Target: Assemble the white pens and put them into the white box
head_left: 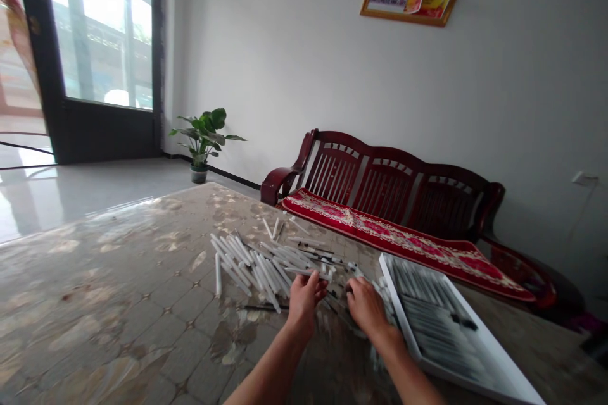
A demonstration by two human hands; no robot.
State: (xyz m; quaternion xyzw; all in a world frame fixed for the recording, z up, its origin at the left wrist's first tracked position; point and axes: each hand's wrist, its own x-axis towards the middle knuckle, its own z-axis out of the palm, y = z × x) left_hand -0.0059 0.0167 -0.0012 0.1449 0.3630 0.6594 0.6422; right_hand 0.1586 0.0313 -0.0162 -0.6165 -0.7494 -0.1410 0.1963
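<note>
My left hand (pixel 305 297) pinches a slim white pen barrel (pixel 304 272), which lies almost level across the fingertips. Just beyond and to the left, a loose pile of similar white pen barrels (pixel 256 266) is spread on the table. My right hand (pixel 365 304) is a short way to the right, its fingers curled down over small parts; what is in them, if anything, is hidden. Small clear and white pieces (pixel 387 297) lie beside that hand. To its right, a white box (pixel 412 335) holds rows of pen-like sticks, with a black piece (pixel 464 321) on top.
The table (pixel 142 329) has a patterned cover. Thin dark rods (pixel 259 307) lie among the barrels. Behind the table stands a dark red wooden bench (pixel 380 171) with a red patterned runner (pixel 361 218). A potted plant (pixel 202 139) stands by the wall near a glazed door (pixel 107 133).
</note>
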